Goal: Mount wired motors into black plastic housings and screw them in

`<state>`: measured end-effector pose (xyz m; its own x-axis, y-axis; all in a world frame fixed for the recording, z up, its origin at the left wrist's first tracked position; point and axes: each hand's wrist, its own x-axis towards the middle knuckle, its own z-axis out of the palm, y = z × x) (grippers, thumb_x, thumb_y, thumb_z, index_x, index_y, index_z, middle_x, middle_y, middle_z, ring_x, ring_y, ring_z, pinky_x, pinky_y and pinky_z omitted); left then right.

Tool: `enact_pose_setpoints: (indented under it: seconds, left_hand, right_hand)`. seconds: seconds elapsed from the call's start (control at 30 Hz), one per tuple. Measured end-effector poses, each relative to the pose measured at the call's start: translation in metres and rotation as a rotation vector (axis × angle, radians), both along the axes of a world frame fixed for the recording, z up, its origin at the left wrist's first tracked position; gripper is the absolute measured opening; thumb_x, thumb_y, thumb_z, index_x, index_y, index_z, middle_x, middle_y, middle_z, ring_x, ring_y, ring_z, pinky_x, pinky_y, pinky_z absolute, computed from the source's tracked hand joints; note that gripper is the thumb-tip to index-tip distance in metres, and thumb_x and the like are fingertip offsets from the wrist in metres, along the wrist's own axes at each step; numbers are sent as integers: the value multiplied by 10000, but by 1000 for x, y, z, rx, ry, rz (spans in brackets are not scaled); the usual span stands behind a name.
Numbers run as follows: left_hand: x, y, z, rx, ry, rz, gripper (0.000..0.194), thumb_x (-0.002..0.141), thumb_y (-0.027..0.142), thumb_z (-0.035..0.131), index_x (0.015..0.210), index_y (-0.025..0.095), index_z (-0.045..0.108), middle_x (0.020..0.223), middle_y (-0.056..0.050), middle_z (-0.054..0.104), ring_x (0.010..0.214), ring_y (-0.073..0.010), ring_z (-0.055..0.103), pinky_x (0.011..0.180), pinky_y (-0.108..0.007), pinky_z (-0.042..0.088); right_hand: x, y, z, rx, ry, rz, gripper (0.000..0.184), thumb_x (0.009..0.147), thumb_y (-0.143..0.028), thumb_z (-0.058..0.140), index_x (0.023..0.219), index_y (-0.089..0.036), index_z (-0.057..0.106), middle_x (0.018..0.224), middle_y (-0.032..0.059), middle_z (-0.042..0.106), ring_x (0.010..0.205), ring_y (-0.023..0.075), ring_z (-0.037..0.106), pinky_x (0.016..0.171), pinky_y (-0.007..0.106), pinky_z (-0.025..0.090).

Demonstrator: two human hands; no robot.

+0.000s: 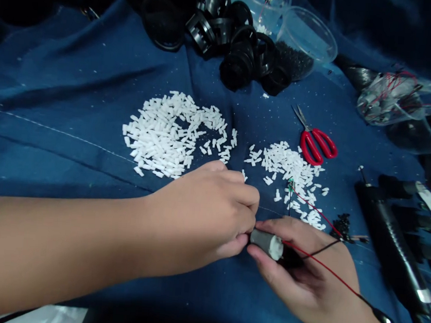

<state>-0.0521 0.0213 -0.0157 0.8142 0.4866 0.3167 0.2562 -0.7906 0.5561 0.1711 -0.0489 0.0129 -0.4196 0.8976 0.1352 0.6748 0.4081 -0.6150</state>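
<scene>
My right hand (304, 269) holds a small grey motor (267, 243) with a white end cap between thumb and fingers. Red and black wires (327, 246) run from it across my right wrist. My left hand (207, 214) reaches in from the left, its fingers pinched together against the motor's near end; whatever they pinch is too small to make out. Both hands hover low over a blue cloth (57, 122).
A large pile of small white plastic pieces (169, 134) and a smaller pile (291, 171) lie on the cloth. Red-handled scissors (317, 143) sit right of them. Black plastic parts (226, 40), clear cups (307, 38), bagged wired parts (391, 96) and black tools (393, 240) surround.
</scene>
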Motion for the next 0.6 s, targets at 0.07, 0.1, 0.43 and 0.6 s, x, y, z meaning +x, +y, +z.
enact_pose_setpoints:
  seconds: [0.07, 0.1, 0.43, 0.6]
  left_hand:
    - [1, 0, 0, 13, 8, 3, 205, 929, 277, 776, 753, 195, 710, 855, 10, 679, 790, -183, 554, 756, -374, 326]
    - [1, 0, 0, 16, 13, 5, 209, 924, 273, 779, 746, 193, 704, 852, 10, 676, 786, -182, 551, 751, -374, 322]
    - [1, 0, 0, 20, 14, -3, 200, 921, 259, 761, 744, 194, 693, 852, -6, 663, 779, -188, 550, 738, -388, 328]
    - [2, 2, 1, 22, 22, 1, 208, 901, 262, 789, 736, 191, 685, 844, 3, 653, 766, -181, 545, 737, -395, 331]
  right_hand:
    - [-1, 0, 0, -8, -5, -4, 174, 986, -336, 708, 1122, -240, 657, 890, -26, 764, 695, 117, 739, 614, 211, 582]
    - [-1, 0, 0, -11, -14, -8, 173, 985, -337, 708, 1118, -240, 658, 891, -21, 765, 696, 126, 741, 611, 222, 583]
    - [-2, -4, -4, -37, -21, 1, 169, 991, -302, 705, 1137, -263, 628, 877, 3, 743, 695, 159, 733, 564, 257, 561]
    - [-3, -4, -2, -47, -31, 0, 161, 998, -317, 694, 1135, -264, 628, 867, -5, 735, 672, 147, 715, 585, 265, 570]
